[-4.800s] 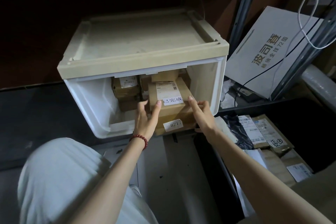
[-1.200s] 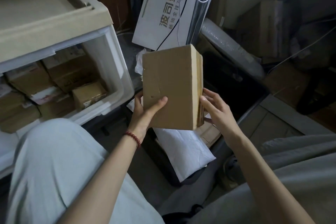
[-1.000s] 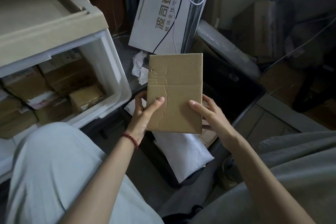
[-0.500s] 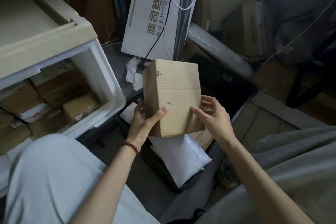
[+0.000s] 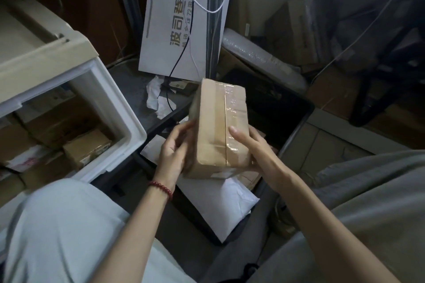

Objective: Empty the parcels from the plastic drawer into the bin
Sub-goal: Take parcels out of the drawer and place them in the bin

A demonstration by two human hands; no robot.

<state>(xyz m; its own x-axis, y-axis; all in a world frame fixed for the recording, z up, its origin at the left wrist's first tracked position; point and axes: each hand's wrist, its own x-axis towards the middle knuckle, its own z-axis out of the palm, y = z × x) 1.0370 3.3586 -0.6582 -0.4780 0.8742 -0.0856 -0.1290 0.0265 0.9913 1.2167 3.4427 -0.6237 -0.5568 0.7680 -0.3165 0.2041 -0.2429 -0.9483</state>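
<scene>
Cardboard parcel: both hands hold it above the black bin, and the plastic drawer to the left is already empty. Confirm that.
Not quite: the plastic drawer is not empty. The head view shows several labelled boxes inside it. The rest stands: the left hand and right hand hold the cardboard parcel above the black bin.

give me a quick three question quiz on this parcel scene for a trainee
1. True or false: both the left hand and the right hand hold the cardboard parcel.
2. Yes or no: are there parcels left in the plastic drawer?
3. The held parcel is over: A the drawer, B the black bin, C a table.
Key: 1 true; 2 yes; 3 B.
</scene>
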